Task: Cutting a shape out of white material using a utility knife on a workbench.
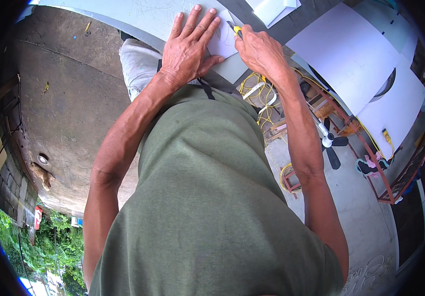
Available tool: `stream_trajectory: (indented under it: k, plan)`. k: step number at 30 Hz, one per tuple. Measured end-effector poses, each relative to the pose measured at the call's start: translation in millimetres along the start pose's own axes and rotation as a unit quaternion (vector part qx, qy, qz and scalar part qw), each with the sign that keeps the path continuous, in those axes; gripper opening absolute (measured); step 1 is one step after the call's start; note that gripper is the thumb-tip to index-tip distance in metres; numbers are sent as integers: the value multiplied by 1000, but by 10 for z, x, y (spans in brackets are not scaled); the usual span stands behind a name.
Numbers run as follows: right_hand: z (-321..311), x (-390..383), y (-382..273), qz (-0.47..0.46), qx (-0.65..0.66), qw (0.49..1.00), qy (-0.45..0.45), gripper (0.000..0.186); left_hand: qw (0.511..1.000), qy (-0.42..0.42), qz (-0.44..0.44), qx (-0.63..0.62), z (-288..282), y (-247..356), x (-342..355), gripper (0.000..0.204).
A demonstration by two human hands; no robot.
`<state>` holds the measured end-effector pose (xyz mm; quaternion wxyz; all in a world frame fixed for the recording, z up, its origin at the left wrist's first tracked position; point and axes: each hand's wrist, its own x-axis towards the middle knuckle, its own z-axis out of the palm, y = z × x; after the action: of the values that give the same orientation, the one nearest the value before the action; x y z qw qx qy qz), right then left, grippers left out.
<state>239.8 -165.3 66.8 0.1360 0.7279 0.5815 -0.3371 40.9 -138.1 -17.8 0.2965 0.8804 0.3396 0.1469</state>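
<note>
At the top middle, my left hand [185,54] lies flat with its fingers spread. Its fingertips rest at the edge of a small white sheet [226,44] on the work table [118,12]. A curved line shows on that sheet. My right hand [263,53] is closed around a yellow and black utility knife [237,31], whose blade points up and left over the sheet. Whether the blade touches the sheet I cannot tell. Part of the knife's handle is hidden inside my fingers.
Folded white pieces [275,11] lie beyond my right hand. Large white boards [343,56] are at the right. Below them are tangled yellow cords [267,116], a small fan [327,141] and a reddish metal frame [381,180]. An animal [42,176] lies on the floor at left.
</note>
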Motion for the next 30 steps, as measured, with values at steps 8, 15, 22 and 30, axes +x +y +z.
stream_trajectory:
  k: [8, 15, 22, 30]
  plan:
    - [65, -23, -69, 11, 24, 1000, -4, 34, 999, -28, -20, 7, 14, 25, -23, 96]
    - [83, -63, -154, 43, 51, 998, -10, 34, 998, -47, -32, 11, -10, 46, -16, 97]
    - [131, -138, -214, 67, 76, 995, -1, 35, 999, -44, -32, 1, -18, 48, -15, 94]
    - [177, -154, -272, 86, 95, 992, 15, 33, 999, -43, -28, 9, -18, 57, -5, 93]
